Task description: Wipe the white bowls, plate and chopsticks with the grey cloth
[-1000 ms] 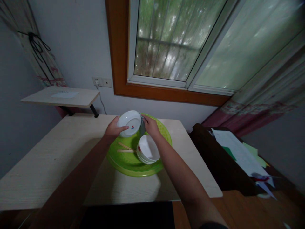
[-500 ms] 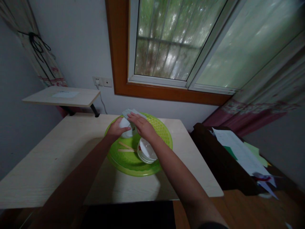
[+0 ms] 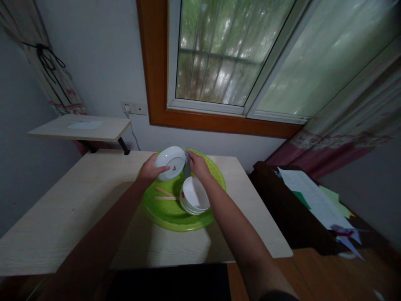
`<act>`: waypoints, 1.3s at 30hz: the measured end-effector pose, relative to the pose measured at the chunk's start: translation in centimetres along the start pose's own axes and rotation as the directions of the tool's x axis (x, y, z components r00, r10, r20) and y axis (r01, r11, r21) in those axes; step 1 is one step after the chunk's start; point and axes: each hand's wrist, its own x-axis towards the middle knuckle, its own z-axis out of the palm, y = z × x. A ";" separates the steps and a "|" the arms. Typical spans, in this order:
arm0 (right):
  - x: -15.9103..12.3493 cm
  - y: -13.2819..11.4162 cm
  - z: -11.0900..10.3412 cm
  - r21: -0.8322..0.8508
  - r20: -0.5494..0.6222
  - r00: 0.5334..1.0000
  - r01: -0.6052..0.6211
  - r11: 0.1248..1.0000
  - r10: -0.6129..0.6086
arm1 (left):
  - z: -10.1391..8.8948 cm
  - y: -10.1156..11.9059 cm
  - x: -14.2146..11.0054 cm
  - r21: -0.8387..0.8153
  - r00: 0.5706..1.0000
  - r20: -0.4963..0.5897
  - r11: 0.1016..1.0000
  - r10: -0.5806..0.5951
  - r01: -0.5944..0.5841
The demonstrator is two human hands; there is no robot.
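My left hand [image 3: 149,170] grips a small white plate [image 3: 171,159] by its left edge, thumb across the face near a small red and blue mark. The plate is tilted up above a round green tray [image 3: 178,225]. At the plate's right edge, my right hand [image 3: 198,165] is closed on a pale grey cloth [image 3: 187,170], part of which hangs down. Below it, a stack of white bowls [image 3: 194,196] sits in the tray. Wooden chopsticks [image 3: 165,198] lie to the left of the bowls.
The tray rests on a light wood table [image 3: 78,209]. A small raised shelf [image 3: 109,130] with a paper on it stands at the back left. Beyond the table are a wall socket [image 3: 139,109] and a window. Papers [image 3: 313,196] lie on a dark piece of furniture at the right.
My right hand has moved right and slightly down with the cloth, off the plate's face to its right edge. The plate's face now shows, still in my left hand.
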 end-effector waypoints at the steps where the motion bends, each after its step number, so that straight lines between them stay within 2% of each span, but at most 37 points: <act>1: 0.0 0.0 0.0 0.001 0.001 1.000 -0.010 1.000 0.010 | 0.0 0.1 0.0 -0.005 1.000 0.005 1.000 -0.003 0.003; 5: -0.1 -0.2 -0.1 0.010 -0.012 1.000 0.017 1.000 -0.016 | 0.1 0.0 -0.1 -0.026 0.999 0.032 1.000 0.019 -0.018; 9: -0.3 -1.1 -0.3 0.059 -0.009 0.983 0.185 0.981 -0.184 | 0.3 -0.5 0.1 -0.050 0.995 0.085 0.998 0.046 -0.042; 11: -0.6 -1.9 -0.4 0.095 0.015 0.950 0.308 0.947 -0.311 | 0.4 -0.8 0.3 -0.044 0.994 0.098 0.998 0.055 -0.051; 14: -1.0 -3.2 -0.5 0.125 0.070 0.876 0.467 0.875 -0.478 | 0.5 -1.2 0.6 -0.071 0.995 0.081 0.996 0.056 -0.050; 16: -1.2 -3.9 -0.5 0.128 0.114 0.842 0.514 0.848 -0.527 | 0.5 -1.2 0.6 -0.121 0.996 0.067 0.992 0.054 -0.046; 18: -1.2 -4.2 -0.4 0.125 0.132 0.834 0.522 0.844 -0.536 | 0.5 -1.0 0.6 -0.176 0.999 0.039 0.984 0.038 -0.031; 20: -1.1 -4.0 -0.3 0.111 0.109 0.858 0.491 0.864 -0.502 | 0.4 -0.7 0.5 -0.238 1.000 -0.002 0.971 -0.001 0.000; 22: -0.8 -3.3 -0.2 0.091 0.061 0.902 0.421 0.902 -0.427 | 0.4 -0.4 0.4 -0.304 0.999 -0.037 0.952 -0.039 0.026; 25: -0.6 -1.9 -0.1 0.074 0.003 0.965 0.261 0.963 -0.261 | 0.2 -0.3 0.4 -0.336 0.993 -0.103 0.942 -0.054 0.016; 27: -0.5 -1.1 0.1 0.069 -0.001 0.988 0.151 0.986 -0.151 | 0.1 -0.5 0.6 -0.329 0.987 -0.157 0.944 -0.043 -0.011; 32: -0.3 0.3 0.8 0.126 0.030 0.999 -0.027 0.992 0.024 | 0.1 -1.1 1.0 -0.345 0.976 -0.213 0.938 -0.033 -0.043; 39: -0.2 0.5 1.0 0.314 0.074 0.991 -0.131 0.940 0.114 | 0.2 -0.8 0.7 -0.403 0.985 -0.168 0.915 -0.035 -0.036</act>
